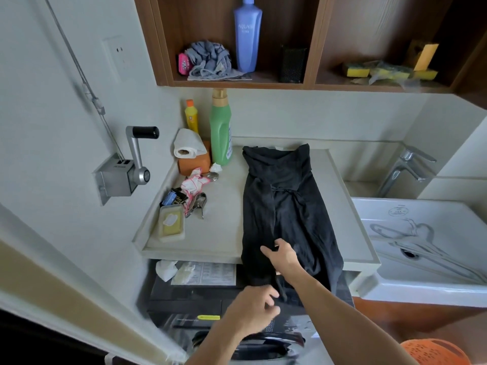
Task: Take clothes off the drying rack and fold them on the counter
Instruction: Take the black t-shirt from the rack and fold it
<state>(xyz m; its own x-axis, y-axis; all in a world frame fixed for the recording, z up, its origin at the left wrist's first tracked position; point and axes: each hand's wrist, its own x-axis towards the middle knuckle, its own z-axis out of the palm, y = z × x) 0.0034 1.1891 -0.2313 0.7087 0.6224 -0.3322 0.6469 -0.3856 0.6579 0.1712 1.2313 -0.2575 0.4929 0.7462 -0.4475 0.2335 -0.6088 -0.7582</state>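
Note:
A black garment point(284, 206) lies lengthwise on the pale counter point(218, 233), both sides folded inward, its lower end hanging over the front edge. My right hand point(283, 255) rests on the cloth near the counter's front edge, fingers pinching a fold of fabric. My left hand point(253, 309) is below the counter edge at the hanging hem, fingers curled on the hem's left corner. The drying rack is out of sight.
Left part of the counter holds a green bottle point(220, 133), a yellow bottle point(191, 115), a paper roll point(188, 146), a soap dish point(171, 223) and small clutter. A sink point(421, 233) with hangers is at right. A washing machine point(210, 299) sits under the counter.

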